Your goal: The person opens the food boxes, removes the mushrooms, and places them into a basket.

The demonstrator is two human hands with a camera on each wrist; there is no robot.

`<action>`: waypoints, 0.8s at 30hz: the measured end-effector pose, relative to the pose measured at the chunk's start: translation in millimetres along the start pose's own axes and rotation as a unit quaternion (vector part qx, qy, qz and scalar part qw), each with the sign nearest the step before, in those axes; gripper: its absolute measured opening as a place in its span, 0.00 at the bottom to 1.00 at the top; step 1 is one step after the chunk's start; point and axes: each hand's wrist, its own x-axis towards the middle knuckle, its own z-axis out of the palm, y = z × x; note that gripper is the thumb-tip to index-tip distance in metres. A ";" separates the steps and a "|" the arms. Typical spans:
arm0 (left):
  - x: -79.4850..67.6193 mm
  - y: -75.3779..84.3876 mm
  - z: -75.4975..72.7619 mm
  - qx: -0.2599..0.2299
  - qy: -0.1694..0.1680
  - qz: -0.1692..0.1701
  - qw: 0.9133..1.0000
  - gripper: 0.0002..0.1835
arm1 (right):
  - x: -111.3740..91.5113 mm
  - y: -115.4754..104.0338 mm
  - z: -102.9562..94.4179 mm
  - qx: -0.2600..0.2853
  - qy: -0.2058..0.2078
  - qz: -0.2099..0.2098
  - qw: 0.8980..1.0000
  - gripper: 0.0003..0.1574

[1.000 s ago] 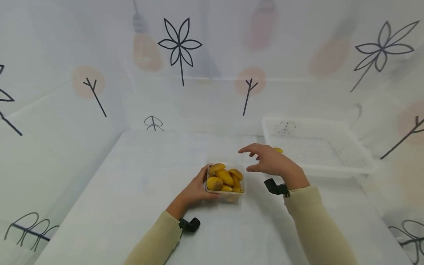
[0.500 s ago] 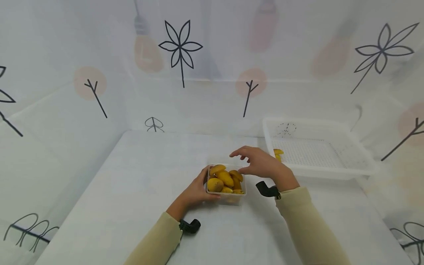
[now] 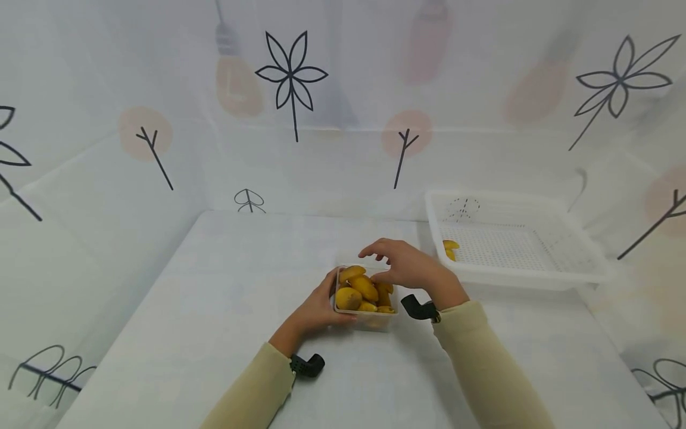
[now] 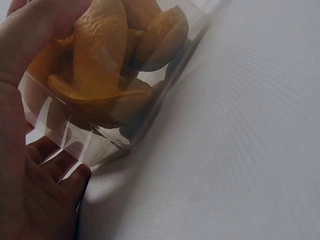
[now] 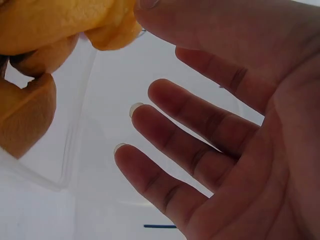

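On the white table stands a clear plastic box [image 3: 375, 322] filled with several yellow, curved, fruit-like pieces [image 3: 364, 288]. My left hand [image 3: 315, 307] grips the box from its left side, with the thumb along the near wall and the fingers round the far corner. In the left wrist view the pieces show through the clear wall [image 4: 75, 132]. My right hand [image 3: 412, 265] hovers over the box's right part, palm facing left and fingers spread. Its thumb [image 5: 175, 20] is right at a yellow piece [image 5: 112, 30] in the right wrist view; the other fingers hold nothing.
A white perforated basket [image 3: 527, 277] stands at the back right, with yellow pieces [image 3: 451, 246] in its left corner. White cloth walls [image 3: 332, 173] with printed plants enclose the table [image 3: 214, 286] at the back and sides. Both wrists wear small black devices [image 3: 308, 365].
My right hand has moved left from beside the basket to over the box, uncovering more of the yellow pieces in the basket. The left hand and the box have stayed in place.
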 end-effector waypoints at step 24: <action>5.1 -18.9 3.9 -0.006 0.003 0.016 1.000 0.57 | 14.1 -14.0 18.7 -0.005 -0.016 -0.025 1.000 0.24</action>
